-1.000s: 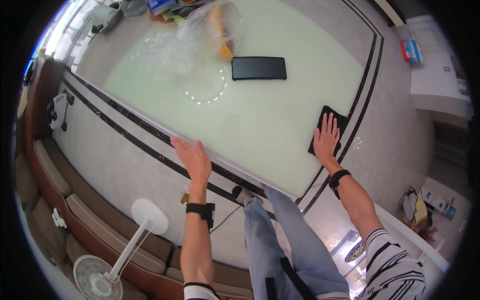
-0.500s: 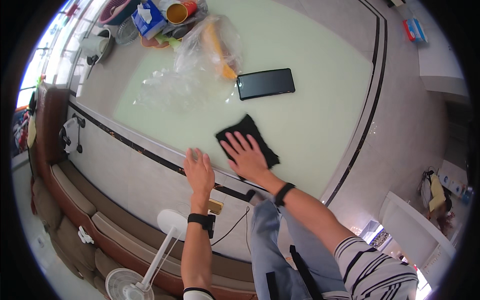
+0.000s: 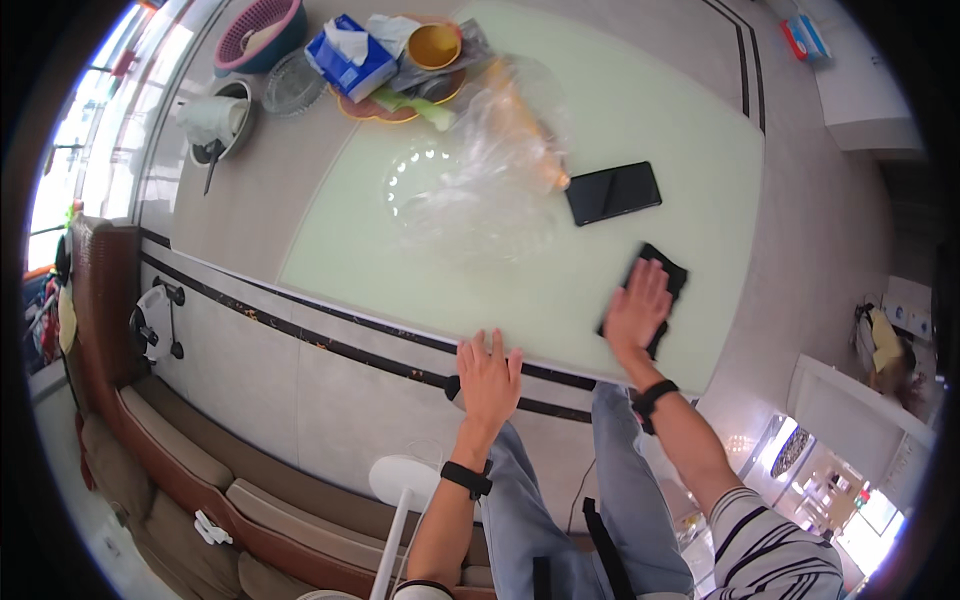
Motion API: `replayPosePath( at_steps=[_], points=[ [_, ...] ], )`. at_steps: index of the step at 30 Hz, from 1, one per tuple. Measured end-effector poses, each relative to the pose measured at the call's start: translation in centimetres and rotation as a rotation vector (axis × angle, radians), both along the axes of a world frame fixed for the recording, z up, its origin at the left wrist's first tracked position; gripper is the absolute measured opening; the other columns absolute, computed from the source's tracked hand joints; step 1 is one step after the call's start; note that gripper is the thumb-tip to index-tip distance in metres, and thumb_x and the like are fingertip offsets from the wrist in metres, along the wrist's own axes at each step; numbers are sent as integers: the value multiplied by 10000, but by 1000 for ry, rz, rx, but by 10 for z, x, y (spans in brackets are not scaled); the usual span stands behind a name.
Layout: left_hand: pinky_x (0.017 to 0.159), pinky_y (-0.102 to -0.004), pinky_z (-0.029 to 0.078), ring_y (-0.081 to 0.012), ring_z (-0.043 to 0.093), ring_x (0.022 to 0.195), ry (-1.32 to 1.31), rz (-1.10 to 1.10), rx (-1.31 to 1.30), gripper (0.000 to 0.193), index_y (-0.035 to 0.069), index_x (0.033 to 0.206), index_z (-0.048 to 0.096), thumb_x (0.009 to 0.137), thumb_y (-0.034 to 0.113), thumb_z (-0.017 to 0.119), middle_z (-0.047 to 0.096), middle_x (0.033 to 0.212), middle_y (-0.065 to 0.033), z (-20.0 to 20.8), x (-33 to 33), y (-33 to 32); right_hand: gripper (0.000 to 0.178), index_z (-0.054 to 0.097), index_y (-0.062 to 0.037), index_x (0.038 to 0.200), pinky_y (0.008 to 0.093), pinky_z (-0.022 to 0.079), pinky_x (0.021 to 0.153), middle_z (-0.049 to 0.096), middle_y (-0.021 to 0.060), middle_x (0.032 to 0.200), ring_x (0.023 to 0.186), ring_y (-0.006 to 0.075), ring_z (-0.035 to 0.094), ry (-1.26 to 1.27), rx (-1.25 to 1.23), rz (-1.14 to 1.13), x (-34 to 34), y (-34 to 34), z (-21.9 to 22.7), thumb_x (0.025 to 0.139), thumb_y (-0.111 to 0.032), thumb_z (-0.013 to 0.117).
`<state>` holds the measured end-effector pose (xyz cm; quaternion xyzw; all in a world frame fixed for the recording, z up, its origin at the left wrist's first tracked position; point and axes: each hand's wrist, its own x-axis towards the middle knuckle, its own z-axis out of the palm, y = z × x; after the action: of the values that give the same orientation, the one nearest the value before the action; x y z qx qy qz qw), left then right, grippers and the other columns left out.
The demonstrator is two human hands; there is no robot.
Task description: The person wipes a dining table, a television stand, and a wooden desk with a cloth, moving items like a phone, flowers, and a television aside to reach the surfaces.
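Black cloth, partly hidden, right grip atop

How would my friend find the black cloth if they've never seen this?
Start with the big pale-green tabletop. Toward its near right corner, the black cloth lies under the person's right grip. The phone beyond it is black too, but glossy and neatly rectangular, while the cloth is dull with uneven edges.

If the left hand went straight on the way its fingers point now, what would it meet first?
Most likely the crumpled clear plastic bag, after a stretch of pale green tabletop. How high the left hand sits is hard to judge, so it might pass above the bag.
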<state>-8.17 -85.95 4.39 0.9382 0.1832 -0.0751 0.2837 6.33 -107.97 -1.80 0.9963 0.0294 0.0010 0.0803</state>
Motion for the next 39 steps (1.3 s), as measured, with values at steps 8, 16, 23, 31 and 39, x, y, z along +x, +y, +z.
replayPosePath(
  at_steps=[8,16,23,31,39],
  points=[
    [1152,-519,284,-491,304,1392,-131,134,180,549,-101,1400,405,929,113,586,331,1483,-333,-10,3,166,647,372,-154,1521,565,219,1126,304,109,1605,1415,314,343,268,303,396,-35,279,17,932,-385,510],
    [1142,-512,305,-438,359,1343,99,-57,288,626,-67,1385,471,763,-106,528,394,1411,-255,-9,10,309,596,391,-97,1493,546,220,1118,308,143,1585,1446,342,273,81,86,64,-18,137,6,947,-316,487],
    [1054,-522,371,-492,433,1184,126,-151,249,690,-79,1355,493,670,-108,569,413,1358,-284,-5,10,327,620,354,-85,1524,596,177,1131,190,157,1641,1482,372,209,399,-92,-212,-21,219,12,970,-358,413],
    [1085,-522,348,-454,429,1249,154,-190,30,627,-56,1347,513,721,-79,557,466,1342,-268,6,30,350,662,358,-168,1533,537,236,1158,275,82,1624,1466,285,293,193,431,481,2,458,16,929,-384,523],
    [1166,-557,206,-421,320,1400,67,140,330,799,3,1496,339,725,-97,527,353,1503,-250,-11,17,472,731,221,-34,1568,600,105,1186,163,216,1630,1502,414,153,180,291,290,14,295,12,938,-293,487]
  ],
)
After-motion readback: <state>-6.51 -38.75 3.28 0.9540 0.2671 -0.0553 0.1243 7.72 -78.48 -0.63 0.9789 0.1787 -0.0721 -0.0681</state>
